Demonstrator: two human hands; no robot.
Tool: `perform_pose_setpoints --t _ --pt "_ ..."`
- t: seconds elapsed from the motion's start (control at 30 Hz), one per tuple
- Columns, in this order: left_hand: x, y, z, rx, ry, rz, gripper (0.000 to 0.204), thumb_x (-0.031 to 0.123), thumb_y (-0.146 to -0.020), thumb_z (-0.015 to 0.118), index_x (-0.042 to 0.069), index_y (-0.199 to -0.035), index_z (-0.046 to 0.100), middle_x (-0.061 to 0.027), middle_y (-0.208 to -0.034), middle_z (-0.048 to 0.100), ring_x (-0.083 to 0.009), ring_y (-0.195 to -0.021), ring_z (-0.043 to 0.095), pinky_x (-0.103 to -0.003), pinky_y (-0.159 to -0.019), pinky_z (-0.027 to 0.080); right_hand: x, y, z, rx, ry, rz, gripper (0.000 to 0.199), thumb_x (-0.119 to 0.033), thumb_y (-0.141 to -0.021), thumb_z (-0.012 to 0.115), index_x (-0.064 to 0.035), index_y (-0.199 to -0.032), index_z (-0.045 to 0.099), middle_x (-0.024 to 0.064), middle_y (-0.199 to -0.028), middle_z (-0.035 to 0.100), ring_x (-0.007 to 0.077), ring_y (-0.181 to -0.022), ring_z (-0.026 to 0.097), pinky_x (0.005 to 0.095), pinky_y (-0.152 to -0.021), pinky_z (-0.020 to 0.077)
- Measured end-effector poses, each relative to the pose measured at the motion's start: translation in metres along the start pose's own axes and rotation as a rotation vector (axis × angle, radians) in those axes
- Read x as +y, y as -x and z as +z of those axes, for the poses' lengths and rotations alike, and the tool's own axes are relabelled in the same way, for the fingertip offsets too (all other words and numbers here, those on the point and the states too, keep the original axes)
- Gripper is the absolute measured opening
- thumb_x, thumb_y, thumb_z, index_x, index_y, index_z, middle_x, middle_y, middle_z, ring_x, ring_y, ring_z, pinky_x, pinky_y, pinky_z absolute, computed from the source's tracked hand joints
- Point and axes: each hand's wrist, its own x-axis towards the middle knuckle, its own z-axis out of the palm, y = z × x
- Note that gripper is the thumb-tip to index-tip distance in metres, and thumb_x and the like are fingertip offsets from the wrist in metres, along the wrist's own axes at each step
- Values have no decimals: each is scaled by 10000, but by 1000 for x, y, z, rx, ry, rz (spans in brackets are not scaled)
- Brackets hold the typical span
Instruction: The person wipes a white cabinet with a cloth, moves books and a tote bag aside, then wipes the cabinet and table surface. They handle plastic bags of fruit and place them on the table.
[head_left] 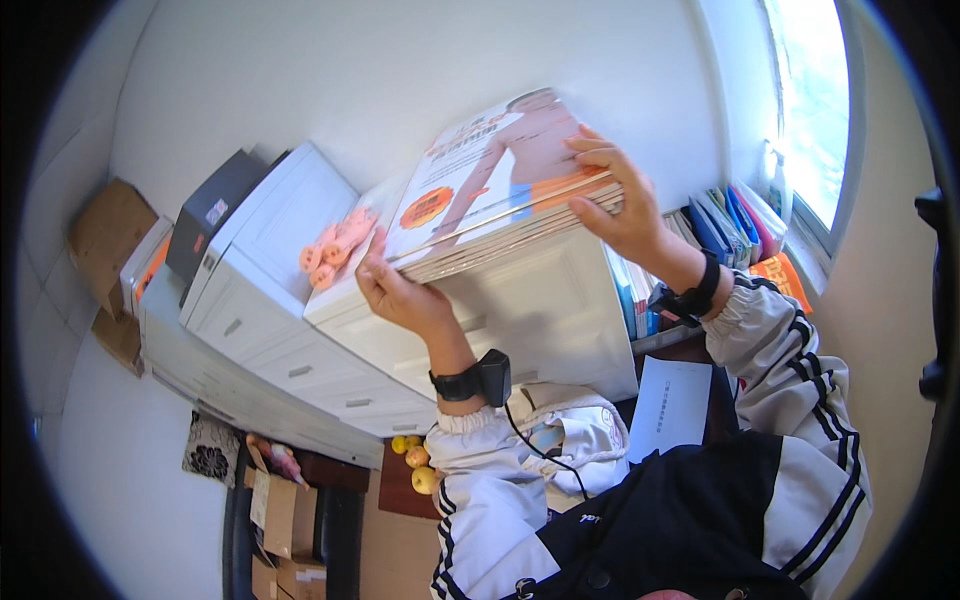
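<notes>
A thick stack of magazines (505, 185) with a colourful picture cover rests on top of a white cabinet (560, 300), its page edges facing me. My left hand (405, 297) closes on the stack's near left corner, fingers against its side. At the opposite end my right hand (625, 205) grips the right edge, fingertips over the cover and thumb along the page edges. Both wrists wear black bands with small devices. Left of the stack lies a pink plush toy (338, 245).
Folders (735, 225) and books stand to the right, near a bright window (815, 90). A white drawer unit (265, 250) adjoins the cabinet on the left, with a dark box (215, 215) on it. Below are a white bag (575, 430), a paper sheet (668, 405), yellow fruit (424, 480) and cardboard boxes (290, 515).
</notes>
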Motion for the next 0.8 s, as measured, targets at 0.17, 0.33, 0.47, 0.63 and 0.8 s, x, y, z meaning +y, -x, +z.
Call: perform_pose_setpoints --t 0.17,0.33,0.47,0.63,0.8 --pt "-15 -9 -9 30 -342 150 383 269 -1057 399 -41 -985 611 -126 -1017 645 -201 -911 570 -337 -873 449 7 1 11 9 28 6 449 -245 -788 795 15 -1077 571 203 -1219 600 407 -1319 456 442 -1021 445" --pt "-18 -16 -11 3 -565 259 420 280 -1061 393 -58 -963 620 -130 -934 658 -205 -841 570 -343 -814 466 5 5 19 -5 29 20 452 -255 -795 793 -1 -1068 537 213 -1239 577 425 -1341 422 453 -1029 428" --pt "-16 -15 -10 71 -739 336 400 275 -1058 403 -50 -971 621 -136 -871 665 -227 -773 582 -343 -754 482 7 4 23 -8 27 24 510 -394 -815 760 -9 -1050 522 190 -1155 587 433 -1309 443 442 -1021 435" --pt "-14 -23 -13 46 -964 349 448 325 -1048 409 -51 -978 642 -175 -858 681 -285 -750 604 -366 -739 493 15 0 24 -104 -40 67 602 -525 -829 708 -5 -1070 523 193 -1122 597 434 -1310 433 461 -1065 384" --pt "-11 -37 -13 -115 -950 154 536 370 -1037 373 -68 -1005 680 -199 -929 697 -317 -846 632 -390 -818 479 13 5 26 -143 57 182 847 -673 -819 606 18 -1289 470 284 -1371 440 459 -1390 295 522 -1121 273"
